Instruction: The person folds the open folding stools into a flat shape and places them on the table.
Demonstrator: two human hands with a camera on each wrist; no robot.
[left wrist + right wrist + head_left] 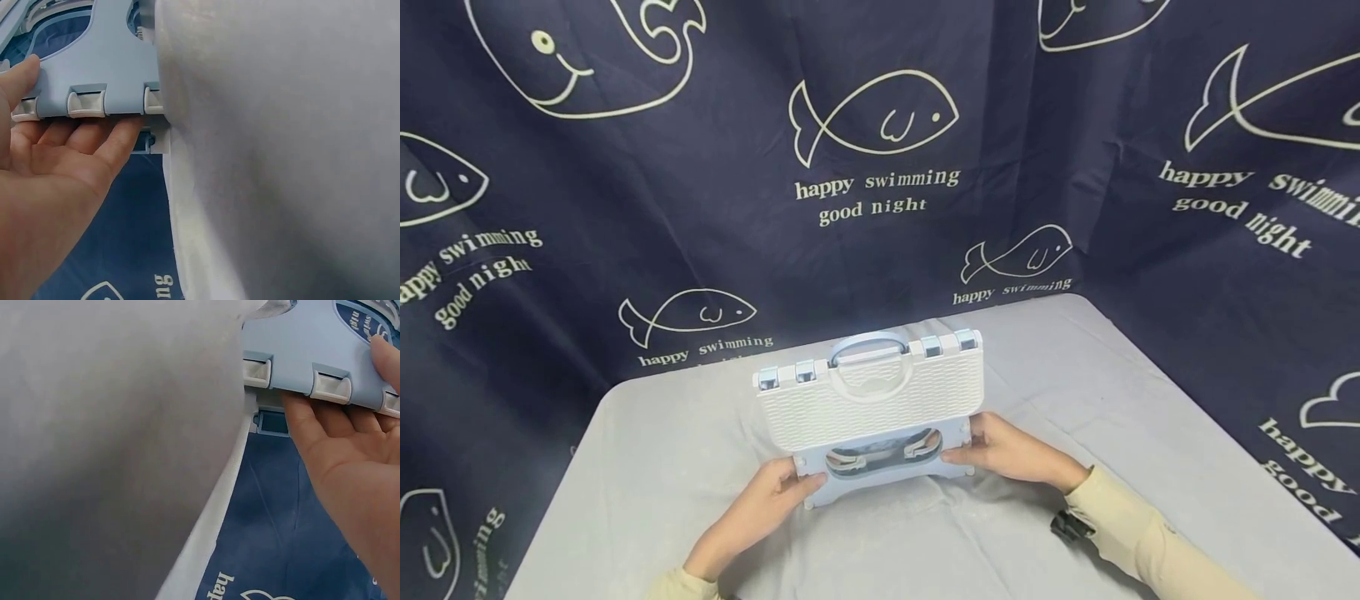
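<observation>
A folding step stool stands on the table between both hands in the head view. Its white textured top [940, 396] leans back above a light blue leg panel [880, 487] with an oval opening. A blue carry handle [872, 336] rises at the far edge. My left hand [775, 496] grips the panel's left end, thumb in front; in the left wrist view its fingers go behind the edge with white hinge pieces [86, 103]. The right hand [1011, 450] holds the right end likewise, fingers tucked under the panel [294, 344] in the right wrist view.
A pale grey cloth covers the table [1037, 358], whose rounded far corners show in the head view. Dark blue curtains [737, 208] with fish prints hang close behind and on both sides. A black strap piece [1070, 525] sits by the right sleeve.
</observation>
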